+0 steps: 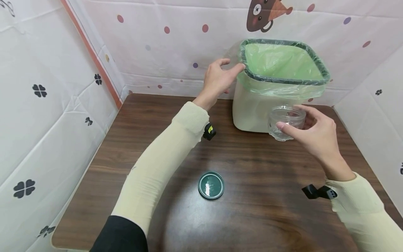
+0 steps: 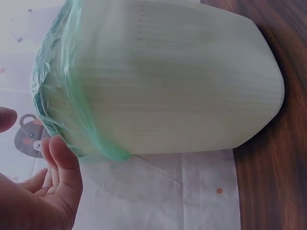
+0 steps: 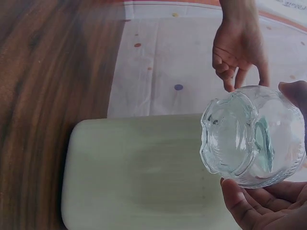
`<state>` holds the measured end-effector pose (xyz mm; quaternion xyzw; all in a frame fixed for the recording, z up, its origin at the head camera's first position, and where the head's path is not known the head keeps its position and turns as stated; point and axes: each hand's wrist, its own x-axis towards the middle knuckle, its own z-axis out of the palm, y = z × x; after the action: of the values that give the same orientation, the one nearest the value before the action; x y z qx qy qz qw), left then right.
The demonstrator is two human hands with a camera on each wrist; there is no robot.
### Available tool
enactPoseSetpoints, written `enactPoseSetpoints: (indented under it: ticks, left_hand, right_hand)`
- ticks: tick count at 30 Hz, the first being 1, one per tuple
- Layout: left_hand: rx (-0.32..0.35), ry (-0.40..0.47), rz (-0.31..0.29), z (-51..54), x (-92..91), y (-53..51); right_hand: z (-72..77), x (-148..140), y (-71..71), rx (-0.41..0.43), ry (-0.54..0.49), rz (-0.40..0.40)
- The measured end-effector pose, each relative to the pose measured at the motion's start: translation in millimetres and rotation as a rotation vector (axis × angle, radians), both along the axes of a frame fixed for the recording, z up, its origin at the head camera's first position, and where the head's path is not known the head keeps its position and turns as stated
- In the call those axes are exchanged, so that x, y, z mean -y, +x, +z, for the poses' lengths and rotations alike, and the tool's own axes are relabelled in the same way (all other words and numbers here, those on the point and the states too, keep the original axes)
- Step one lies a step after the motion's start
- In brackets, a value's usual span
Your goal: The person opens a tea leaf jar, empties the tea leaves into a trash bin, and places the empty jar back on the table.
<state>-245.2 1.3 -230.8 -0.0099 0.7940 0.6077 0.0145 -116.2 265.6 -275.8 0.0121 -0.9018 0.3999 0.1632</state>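
My right hand [image 1: 321,131] grips a clear glass jar [image 1: 284,120] in front of the bin. The jar has a wavy edge at its base, seen in the right wrist view. At the left side of the bin rim is my left hand [image 1: 220,78], its thumb and fingers spread apart; the left wrist view shows the fingers [image 2: 64,160] close to the rim, holding nothing. The pale bin [image 1: 252,108] stands upright, lined with a green plastic bag [image 1: 277,63] folded over its rim. A dark green round lid [image 1: 211,185] lies on the table.
The brown wooden table [image 1: 141,140] bears the bin near its back edge. White cloth walls with dots and clover prints [image 1: 39,90] enclose the table at the back, left and right. Small black wrist cameras [image 1: 209,131] sit on both sleeves.
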Motion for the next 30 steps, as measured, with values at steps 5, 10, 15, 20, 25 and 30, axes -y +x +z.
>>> enactPoseSetpoints:
  ticks: [5,10,15,20,25,30]
  left_hand:
    - [-0.016,-0.007,-0.001,1.1,-0.9,2.7]
    - [-0.024,-0.023,-0.003,3.4,-1.7,5.3]
    - [-0.021,-0.033,0.0,4.1,-1.4,6.9]
    - [-0.018,-0.024,-0.001,2.3,1.1,6.9]
    - [-0.024,-0.007,0.003,0.8,3.5,7.0]
    - [-0.03,0.011,-0.002,-0.6,4.6,7.6]
  right_hand:
    - [-6.4,1,3.1,0.005,0.018,-0.004]
    - [-10.2,0,5.4,0.032,0.023,-0.001]
    - [-10.9,-1,8.3,0.055,0.009,0.001]
    - [-12.3,0,10.8,0.066,0.004,0.004]
    - [-15.2,2,12.6,0.062,0.014,0.005]
    - [-19.3,3,14.3,0.07,-0.005,0.012]
